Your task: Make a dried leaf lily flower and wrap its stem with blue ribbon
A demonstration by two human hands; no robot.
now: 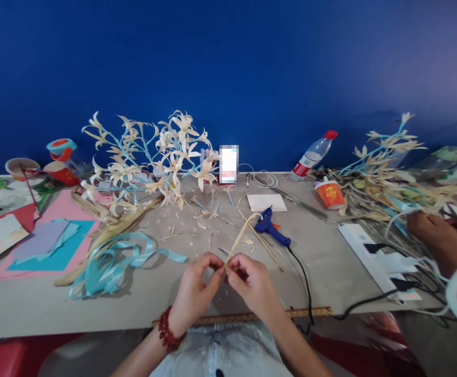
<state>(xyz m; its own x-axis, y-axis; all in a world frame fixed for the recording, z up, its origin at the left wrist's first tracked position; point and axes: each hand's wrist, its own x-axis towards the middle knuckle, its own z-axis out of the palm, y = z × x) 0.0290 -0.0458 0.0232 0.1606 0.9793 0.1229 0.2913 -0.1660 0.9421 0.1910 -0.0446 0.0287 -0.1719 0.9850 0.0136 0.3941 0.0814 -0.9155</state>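
Between my two hands, over the front of the table, a narrow pale husk strip (237, 241) rises and bends over to the right at its top. My left hand (203, 277), with a red bead bracelet at the wrist, pinches its lower end. My right hand (252, 280) pinches the same end from the other side, fingertips close against the left ones. The very tip is hidden by my fingers. Just beyond my right hand lies a blue glue gun (271, 226), its nozzle near the strip's bent top. Thin sticks (265, 243) lie beside it.
Pale husk flowers (183, 152) on blue stems stand at the back. Light-blue ribbon (106, 267) and coloured paper (67, 251) lie left. A power strip (373, 262), a tilted bottle (313, 154) and an orange cup (329, 194) are right. Another person's hand (428, 233) works far right.
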